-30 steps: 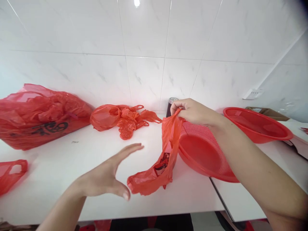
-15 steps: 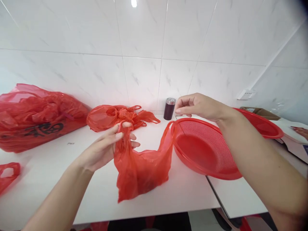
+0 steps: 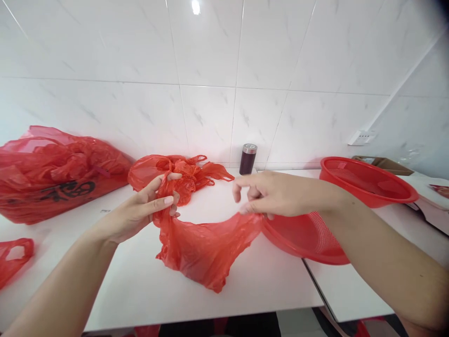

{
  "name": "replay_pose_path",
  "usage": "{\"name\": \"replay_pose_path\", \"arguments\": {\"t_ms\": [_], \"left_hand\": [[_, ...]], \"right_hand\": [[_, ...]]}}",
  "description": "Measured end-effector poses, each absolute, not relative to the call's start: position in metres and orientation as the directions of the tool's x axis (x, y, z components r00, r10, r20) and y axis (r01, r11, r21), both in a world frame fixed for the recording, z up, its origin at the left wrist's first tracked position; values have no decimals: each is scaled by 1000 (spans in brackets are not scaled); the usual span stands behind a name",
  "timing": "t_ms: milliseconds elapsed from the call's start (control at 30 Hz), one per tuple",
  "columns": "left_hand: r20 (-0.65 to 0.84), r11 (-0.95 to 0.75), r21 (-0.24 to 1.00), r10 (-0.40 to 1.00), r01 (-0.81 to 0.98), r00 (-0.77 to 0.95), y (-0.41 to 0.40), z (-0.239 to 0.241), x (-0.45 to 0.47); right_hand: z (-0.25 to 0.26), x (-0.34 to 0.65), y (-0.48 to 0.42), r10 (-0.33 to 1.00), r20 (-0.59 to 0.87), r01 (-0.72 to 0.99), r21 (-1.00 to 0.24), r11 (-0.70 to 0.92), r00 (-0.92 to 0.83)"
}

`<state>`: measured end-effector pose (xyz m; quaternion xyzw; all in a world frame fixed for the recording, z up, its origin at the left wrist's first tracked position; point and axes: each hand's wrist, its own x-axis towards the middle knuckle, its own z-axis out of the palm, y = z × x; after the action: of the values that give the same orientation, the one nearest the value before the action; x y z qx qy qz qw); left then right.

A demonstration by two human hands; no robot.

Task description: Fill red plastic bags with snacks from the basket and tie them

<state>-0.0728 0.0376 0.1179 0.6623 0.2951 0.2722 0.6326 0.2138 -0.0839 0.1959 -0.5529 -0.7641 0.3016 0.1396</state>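
A thin red plastic bag (image 3: 206,250) hangs between my two hands, low over the white table. My left hand (image 3: 150,201) grips one handle of it, with the film bunched between thumb and fingers. At the other side, my right hand (image 3: 263,194) pinches the bag's upper edge between thumb and fingers, the forefinger curled above. Whether anything lies inside the bag I cannot tell. Partly behind my right hand and forearm sits a red mesh basket (image 3: 298,234).
More red bags (image 3: 175,171) lie crumpled near the wall, beside a large stuffed red bag (image 3: 63,178). Another bag's handle (image 3: 17,255) shows at far left. A dark cup (image 3: 247,160) stands by the wall. A second red basket (image 3: 372,182) and a cardboard box (image 3: 389,164) are at right.
My right hand has come down and left from above the basket and taken hold of the bag's right side. My left hand has shifted slightly left, and the bag is stretched wider.
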Motion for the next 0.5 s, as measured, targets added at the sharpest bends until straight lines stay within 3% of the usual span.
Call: {"name": "replay_pose_path", "arguments": {"t_ms": [67, 200, 333, 400, 500], "left_hand": [[-19, -63, 994, 690, 86, 723, 34, 125, -64], [-105, -218, 942, 532, 256, 840, 19, 136, -32], [-122, -154, 953, 595, 262, 795, 14, 134, -12], [-123, -55, 978, 635, 203, 762, 17, 130, -11], [-166, 36, 982, 636, 186, 754, 25, 124, -13]], "right_hand": [[200, 198, -79, 932, 64, 657, -693, 298, -355], [195, 150, -59, 860, 320, 508, -704, 497, -398], [178, 137, -39, 827, 461, 398, -726, 560, -323], [165, 149, -31, 845, 461, 396, -747, 534, -271], [142, 169, -23, 896, 316, 413, -804, 428, -314]]}}
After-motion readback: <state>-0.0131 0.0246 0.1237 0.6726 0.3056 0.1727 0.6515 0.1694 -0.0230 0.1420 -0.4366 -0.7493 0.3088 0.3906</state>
